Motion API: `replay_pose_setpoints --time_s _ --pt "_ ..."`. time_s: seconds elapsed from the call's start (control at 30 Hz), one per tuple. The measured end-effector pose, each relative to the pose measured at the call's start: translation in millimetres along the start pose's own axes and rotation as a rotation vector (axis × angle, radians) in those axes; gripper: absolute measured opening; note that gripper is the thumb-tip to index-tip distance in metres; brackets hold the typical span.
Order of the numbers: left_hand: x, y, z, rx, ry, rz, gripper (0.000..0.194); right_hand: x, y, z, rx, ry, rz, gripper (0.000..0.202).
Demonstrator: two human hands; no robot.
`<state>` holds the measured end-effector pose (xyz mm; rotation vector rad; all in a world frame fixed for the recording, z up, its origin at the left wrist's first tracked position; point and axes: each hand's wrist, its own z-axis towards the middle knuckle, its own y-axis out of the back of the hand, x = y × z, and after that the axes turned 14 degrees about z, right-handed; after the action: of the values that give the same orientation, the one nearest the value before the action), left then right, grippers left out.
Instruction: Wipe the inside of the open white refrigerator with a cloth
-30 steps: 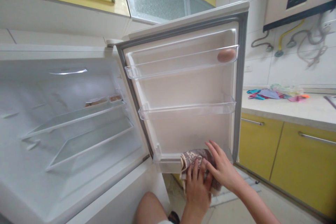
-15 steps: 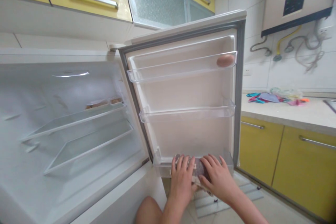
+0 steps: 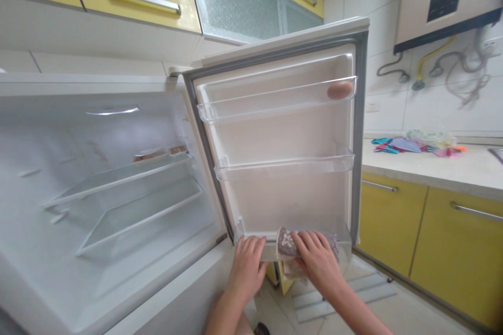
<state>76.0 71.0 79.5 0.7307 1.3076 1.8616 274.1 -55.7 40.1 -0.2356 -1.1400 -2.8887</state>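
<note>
My right hand [image 3: 318, 259] is closed around a folded grey-brown cloth [image 3: 286, 243] with a pale pattern, draped over the front of the clear bottom door bin [image 3: 270, 252]. At that bin's left end, my left hand [image 3: 248, 264] has its fingers hooked over the rim with the thumb below. The open fridge door [image 3: 271, 204] bears this bin, a clear middle bin [image 3: 283, 167] and a clear top bin [image 3: 259, 104]. A brown egg [image 3: 340, 90] lies at the right end of the top bin.
To the left is the fridge interior [image 3: 133, 267] with glass shelves [image 3: 145, 214]; brownish items [image 3: 151, 155] sit on the upper one. At right, a counter [image 3: 412, 167] holds colourful cloths or plastic pieces [image 3: 408, 145]. A water heater [image 3: 448, 5] hangs above it.
My left hand has let go of the cloth and moved left onto the bin's rim. My right hand and the cloth have shifted slightly right along the bin.
</note>
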Motion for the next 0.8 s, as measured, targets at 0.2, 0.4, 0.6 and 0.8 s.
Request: replay_pose_setpoints --time_s 0.2,0.4,0.6,0.8 --pt "1 -3.8 -4 -0.046 0.022 -0.014 0.047 -60 10 -53 -0.23 0.089 -0.089 0.05" --pt "1 -7.4 -4 -0.045 0.017 -0.04 0.05 -76 -12 -81 -0.517 -0.098 0.083 0.046" --pt "-5 -8.2 -5 -0.071 0.066 -0.033 0.05 -77 -30 -94 -0.764 -0.94 0.536 0.064" --pt "-8 -16.3 -4 -0.113 0.081 -0.07 0.056 -51 -26 -114 -0.587 -1.043 0.638 0.043"
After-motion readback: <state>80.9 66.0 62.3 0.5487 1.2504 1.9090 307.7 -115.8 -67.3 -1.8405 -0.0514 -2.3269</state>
